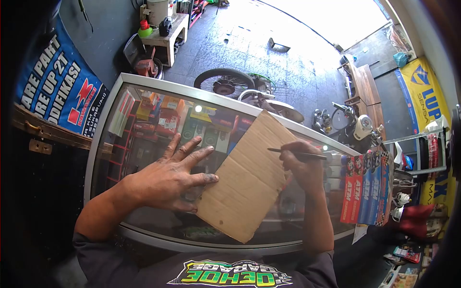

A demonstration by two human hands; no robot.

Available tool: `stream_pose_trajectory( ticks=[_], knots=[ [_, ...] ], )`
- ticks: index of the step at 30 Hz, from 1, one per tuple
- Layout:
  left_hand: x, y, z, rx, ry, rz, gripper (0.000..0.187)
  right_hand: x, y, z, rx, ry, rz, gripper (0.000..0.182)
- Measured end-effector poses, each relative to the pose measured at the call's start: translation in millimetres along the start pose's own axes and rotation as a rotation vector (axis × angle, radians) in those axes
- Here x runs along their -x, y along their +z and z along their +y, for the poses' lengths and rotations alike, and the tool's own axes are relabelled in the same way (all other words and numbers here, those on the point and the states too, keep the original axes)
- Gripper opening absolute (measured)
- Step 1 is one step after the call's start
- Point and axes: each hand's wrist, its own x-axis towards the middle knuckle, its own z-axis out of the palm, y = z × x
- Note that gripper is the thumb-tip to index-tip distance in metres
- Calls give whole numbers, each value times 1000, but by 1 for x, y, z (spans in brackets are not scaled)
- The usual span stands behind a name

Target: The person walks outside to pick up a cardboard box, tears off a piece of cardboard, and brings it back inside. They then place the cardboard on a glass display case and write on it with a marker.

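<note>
Brown corrugated cardboard [245, 187] is the main thing here — a plain, roughly rectangular sheet lying at a slant on a glass-topped counter [163, 89], with faint ridges running across it, a few creases and a small dark spot toward its near end. The left hand [180, 175] isn't gripping anything: it's spread out palm down at the left side, index fingertip and thumb right at the sheet's left edge, other fingers over the glass. The right hand [302, 165] has a slim dark pen [312, 156] pinched in its fingers over the far right part of the sheet, point aimed left; can't tell if the tip actually touches. My worry would be slipping: glass looks slick, and with only the left edge steadied, a sideways push from the pen could swing the whole piece round. Those ridges could also make a tip skip or poke through if pressed hard, and the grimy fingertips might smudge the dull paper face. The counter's metal frame is smooth and pale, and the boxes [365, 189] on the right are glossy, flat-sided, red and blue — well clear of the cardboard, though.
</note>
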Motion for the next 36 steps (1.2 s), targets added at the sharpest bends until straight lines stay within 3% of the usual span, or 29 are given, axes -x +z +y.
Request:
stream_pose_trajectory(
  ticks=[3, 5, 15, 28, 33, 36],
  knots=[
    [0, -1, 1, -12, -23, -30, 77, -6, 3, 3, 58, -2, -69, 13],
    [0, -1, 1, -17, -21, -31, 77, -13, 3, 4, 76, -52, 30, 13],
    [-1, -1, 0, -21, -19, -36, 77, -46, 3, 6, 35, -135, 43, 17],
    [-2, -3, 0, -1, -22, -39, 77, -35, -18, 8, 85, -40, 82, 16],
    [-1, -3, 0, -4, -26, -40, 76, -51, 1, 12, 85, -148, -86, 18],
    [-2, -3, 1, -13, -33, -54, 76, -61, 2, 8, 71, -103, -15, 18]
  ],
)
